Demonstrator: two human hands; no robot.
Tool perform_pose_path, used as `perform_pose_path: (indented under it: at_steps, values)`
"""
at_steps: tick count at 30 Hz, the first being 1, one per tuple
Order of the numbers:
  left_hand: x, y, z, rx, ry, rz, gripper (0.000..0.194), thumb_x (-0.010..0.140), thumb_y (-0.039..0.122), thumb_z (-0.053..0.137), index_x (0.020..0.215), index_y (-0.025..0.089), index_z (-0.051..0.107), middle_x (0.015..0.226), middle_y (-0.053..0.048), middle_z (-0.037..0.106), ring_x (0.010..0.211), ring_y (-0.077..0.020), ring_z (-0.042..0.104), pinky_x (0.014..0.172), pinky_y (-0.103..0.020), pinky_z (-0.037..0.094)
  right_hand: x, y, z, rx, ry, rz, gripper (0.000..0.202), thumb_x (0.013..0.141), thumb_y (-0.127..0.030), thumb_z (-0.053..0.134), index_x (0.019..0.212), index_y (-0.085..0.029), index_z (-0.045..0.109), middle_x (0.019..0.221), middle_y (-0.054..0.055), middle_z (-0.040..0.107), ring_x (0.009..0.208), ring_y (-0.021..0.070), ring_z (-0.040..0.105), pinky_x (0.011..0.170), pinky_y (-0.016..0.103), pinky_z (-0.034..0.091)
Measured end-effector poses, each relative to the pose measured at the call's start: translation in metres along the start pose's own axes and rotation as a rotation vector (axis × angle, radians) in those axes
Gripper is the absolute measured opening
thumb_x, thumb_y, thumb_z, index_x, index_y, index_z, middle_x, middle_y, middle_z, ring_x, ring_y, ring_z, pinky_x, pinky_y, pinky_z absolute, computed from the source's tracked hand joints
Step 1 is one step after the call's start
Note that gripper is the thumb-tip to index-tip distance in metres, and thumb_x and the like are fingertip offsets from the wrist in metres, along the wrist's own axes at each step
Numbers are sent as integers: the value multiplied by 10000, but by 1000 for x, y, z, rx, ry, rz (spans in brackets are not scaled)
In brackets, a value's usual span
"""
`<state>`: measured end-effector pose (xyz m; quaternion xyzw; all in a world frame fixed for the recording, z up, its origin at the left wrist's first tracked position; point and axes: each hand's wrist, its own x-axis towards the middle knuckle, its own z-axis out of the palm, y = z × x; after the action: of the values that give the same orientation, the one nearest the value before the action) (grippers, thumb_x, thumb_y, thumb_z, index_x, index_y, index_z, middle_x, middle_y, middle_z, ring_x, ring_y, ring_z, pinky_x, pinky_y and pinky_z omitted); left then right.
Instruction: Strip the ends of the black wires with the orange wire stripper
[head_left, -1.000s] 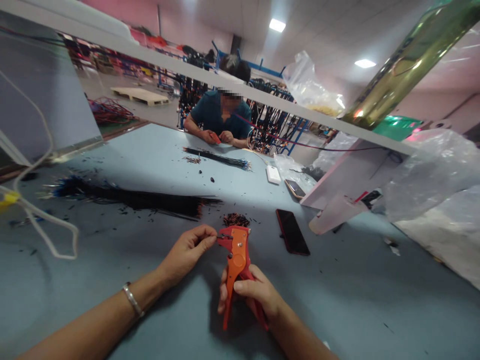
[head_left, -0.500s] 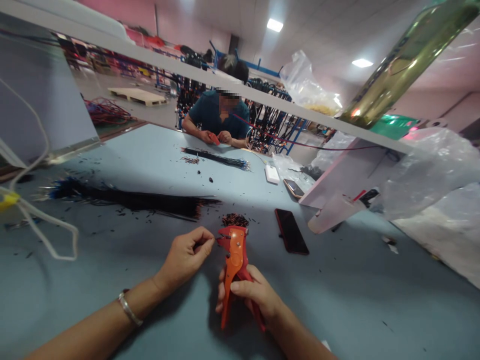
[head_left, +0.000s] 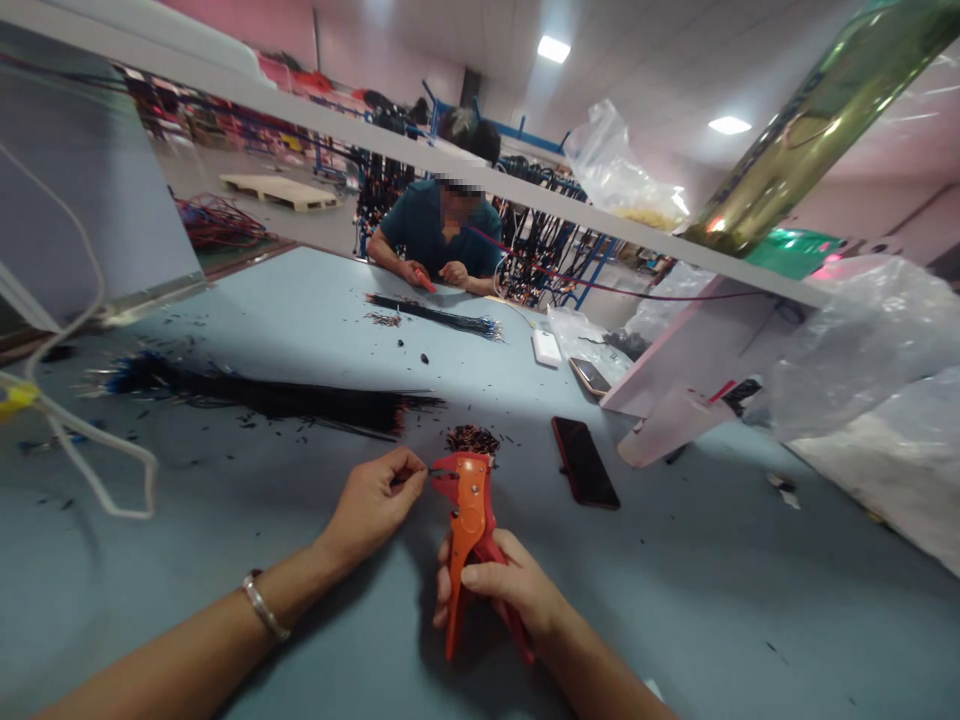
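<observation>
My right hand is wrapped round the handles of an orange and red wire stripper, whose jaws point up and to the left. At the left of those jaws, my left hand is pinched, with thumb and forefinger pressed together. A small dark tip shows between its fingertips and the jaws, but what it belongs to is too small to make out. Just beyond the tool lies a pile of short dark and copper-coloured scraps. A long bundle of black wires stretches across the table to the left.
A black phone lies to the right of the tool. Farther right stands a translucent cup near a panel. Across the table a person holds a red tool over a smaller wire bundle. A white cable loops at far left.
The view has shifted very slightly. My left hand stays pinched beside the jaws and my right hand keeps its hold on the tool. Across the table, the person's red tool has tilted slightly.
</observation>
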<state>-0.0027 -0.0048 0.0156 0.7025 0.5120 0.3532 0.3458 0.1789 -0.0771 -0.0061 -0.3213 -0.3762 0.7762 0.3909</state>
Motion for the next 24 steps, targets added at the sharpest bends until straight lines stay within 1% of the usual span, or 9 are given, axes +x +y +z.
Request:
perform_pose_path:
  at_steps: [4, 8, 12, 15, 18, 21, 24]
  values:
    - [1, 0, 0, 29, 11, -36, 252, 794, 364, 463, 707, 171, 598, 610, 14, 591, 593, -146, 521, 577, -234, 384, 0, 1, -1, -12, 3, -6, 365, 682, -327, 737, 933, -110, 582, 732, 51, 664, 584, 182, 665, 573, 315, 540]
    - [0, 0, 0, -15, 36, -15, 241, 797, 360, 476, 694, 177, 594, 609, 18, 582, 599, -148, 525, 586, -236, 393, 0, 0, 0, -5, 13, -4, 389, 662, -332, 751, 928, -104, 582, 731, 58, 664, 594, 196, 669, 565, 322, 535]
    - [0, -1, -1, -106, 43, -31, 233, 800, 364, 508, 692, 174, 589, 604, 25, 558, 590, -140, 503, 579, -230, 388, -2, -7, -1, -27, 61, -24, 374, 684, -332, 743, 939, -110, 583, 753, 57, 669, 634, 191, 678, 583, 302, 533]
    - [1, -1, -2, -215, 30, -43, 227, 798, 359, 536, 685, 169, 589, 599, 34, 538, 585, -128, 484, 572, -218, 385, -3, -12, -4, -34, 55, -42, 353, 712, -339, 719, 944, -114, 578, 762, 58, 676, 635, 199, 684, 563, 295, 532]
    - [1, 0, -2, -305, 52, -20, 216, 798, 360, 559, 720, 167, 616, 665, 22, 576, 657, -136, 512, 631, -218, 413, -3, -14, -6, -26, 55, -69, 339, 729, -329, 705, 950, -107, 577, 770, 65, 677, 647, 210, 693, 585, 313, 538]
    - [0, 0, -1, -343, 58, -12, 213, 803, 372, 574, 764, 171, 634, 743, 10, 604, 736, -150, 535, 698, -227, 428, -4, -15, -5, -38, 68, -83, 366, 720, -349, 720, 956, -116, 565, 774, 61, 669, 640, 205, 686, 578, 318, 536]
    - [-1, 0, -1, -352, 31, -24, 215, 804, 372, 578, 751, 169, 627, 720, 16, 582, 704, -140, 512, 669, -220, 415, -7, -21, -1, -112, 97, -85, 388, 714, -382, 720, 953, -131, 545, 777, 52, 656, 641, 192, 670, 590, 323, 530]
